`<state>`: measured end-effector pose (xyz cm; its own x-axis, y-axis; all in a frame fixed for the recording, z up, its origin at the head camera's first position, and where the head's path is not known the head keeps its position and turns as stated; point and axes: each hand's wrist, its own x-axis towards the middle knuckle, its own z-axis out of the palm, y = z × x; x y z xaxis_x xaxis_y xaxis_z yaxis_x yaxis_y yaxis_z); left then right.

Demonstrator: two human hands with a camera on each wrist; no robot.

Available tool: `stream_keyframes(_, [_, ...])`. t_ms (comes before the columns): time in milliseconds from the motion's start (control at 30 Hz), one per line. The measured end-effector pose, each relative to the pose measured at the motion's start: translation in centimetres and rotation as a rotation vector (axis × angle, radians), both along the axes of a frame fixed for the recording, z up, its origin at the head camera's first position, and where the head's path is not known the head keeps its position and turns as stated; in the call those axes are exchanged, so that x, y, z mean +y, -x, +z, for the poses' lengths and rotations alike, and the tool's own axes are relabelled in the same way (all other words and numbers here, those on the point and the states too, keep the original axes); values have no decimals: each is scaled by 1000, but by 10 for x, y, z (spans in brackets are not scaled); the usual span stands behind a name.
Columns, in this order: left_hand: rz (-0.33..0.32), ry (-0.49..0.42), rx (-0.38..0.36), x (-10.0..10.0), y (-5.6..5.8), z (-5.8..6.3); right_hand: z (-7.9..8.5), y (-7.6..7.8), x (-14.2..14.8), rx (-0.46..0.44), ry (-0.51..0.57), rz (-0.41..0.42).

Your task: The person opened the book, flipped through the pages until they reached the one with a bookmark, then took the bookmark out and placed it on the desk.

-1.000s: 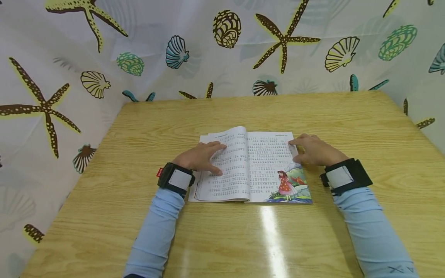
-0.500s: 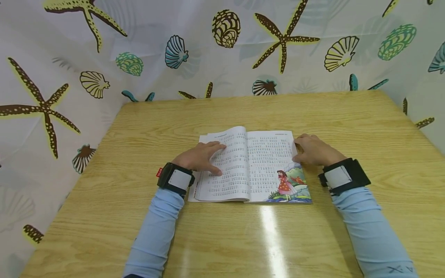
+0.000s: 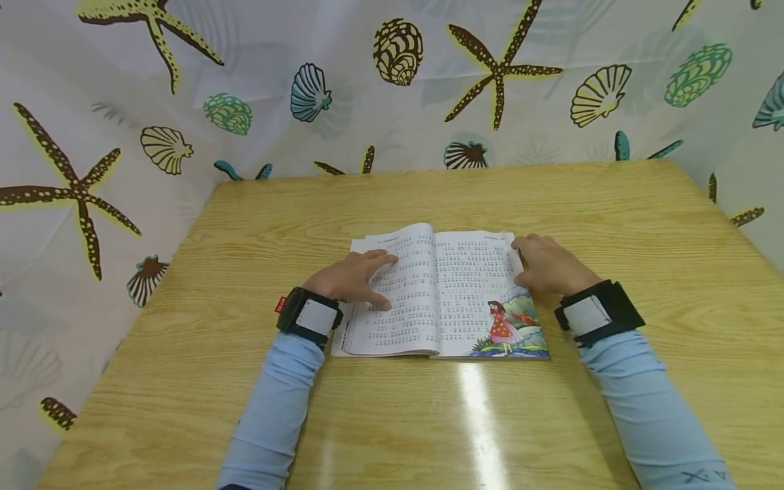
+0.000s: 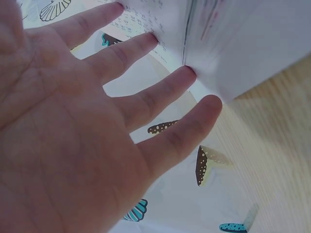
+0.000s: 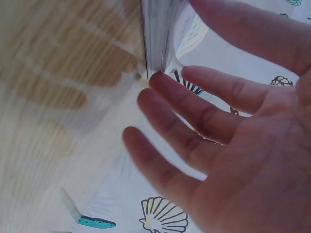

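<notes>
An open book (image 3: 465,299) lies on the wooden table, with printed text on both pages and a colour drawing of a figure in a red dress at the lower right. My left hand (image 3: 349,278) rests on the left page, its fingers spread and fairly straight. At the right page's outer edge is my right hand (image 3: 551,264). Its index finger touches the upper corner, where the page edge lifts slightly, and the thumb is lower along that edge. In the right wrist view, a page (image 5: 192,36) curls beside the index fingertip, and the other fingers extend near the book's edge.
The wooden table (image 3: 275,211) extends around the book on all sides. A white cloth (image 3: 257,41) printed with shells and starfish hangs behind it and to the sides. Black wrist straps sit over light-blue sleeves on both arms.
The right hand first draws back slightly from the page to its edge, then moves left onto the upper corner, which now lifts a little. The left hand stays in place.
</notes>
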<state>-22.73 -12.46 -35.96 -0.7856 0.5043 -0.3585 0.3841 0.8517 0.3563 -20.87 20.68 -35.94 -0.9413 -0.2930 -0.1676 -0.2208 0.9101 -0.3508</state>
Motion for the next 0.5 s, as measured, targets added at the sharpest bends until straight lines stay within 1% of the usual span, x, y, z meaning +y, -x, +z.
stream_keyframes(100, [1,-3,-1,0,0,-1,0,-1,-3,63,-18,2])
stream_keyframes(167, [1,-4,1,0,0,-1,1,-2,-4,82,-6,5])
stream_keyframes(200, [0,-4,2,-1,0,-1,0,-1,-4,79,10,10])
stream_keyframes(333, [1,2,2,-1,1,-1,1,0,-2,13,120,5])
stream_keyframes(400, [3,4,1,-1,0,-1,2,1,0,13,163,17])
stream_keyframes(500, [5,5,1,0,0,-1,3,0,-2,40,224,54])
